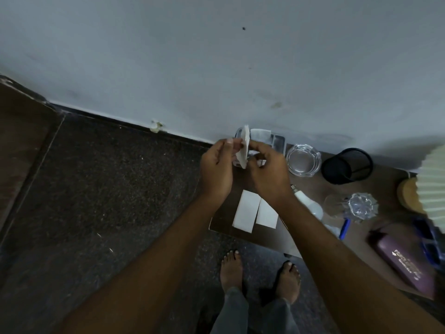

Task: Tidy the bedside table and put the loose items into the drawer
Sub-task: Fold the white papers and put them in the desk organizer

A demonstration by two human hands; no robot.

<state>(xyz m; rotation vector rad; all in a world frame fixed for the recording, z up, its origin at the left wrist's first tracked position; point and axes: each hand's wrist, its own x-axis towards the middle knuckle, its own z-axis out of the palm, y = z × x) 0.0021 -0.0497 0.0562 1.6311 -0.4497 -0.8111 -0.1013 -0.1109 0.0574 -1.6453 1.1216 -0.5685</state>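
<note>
A small white paper slip (243,150), pinched between the fingertips of the left hand (216,166) and the right hand (271,171) above the far corner of the bedside table (382,196) (drawer unseen), is best folded flat before being stowed.

Brown, white and 1 streak of blue

Brown table (382,189); 2 white paper slips (246,210); off-white scrap of paper (243,151); black mesh cup (346,165); clear glass ashtray (304,160); purple bottle (404,261) with pale lettering; blue pen (344,229); cream pleated lampshade (433,189); dark speckled floor (108,189); pale grey wall (216,56).
</note>
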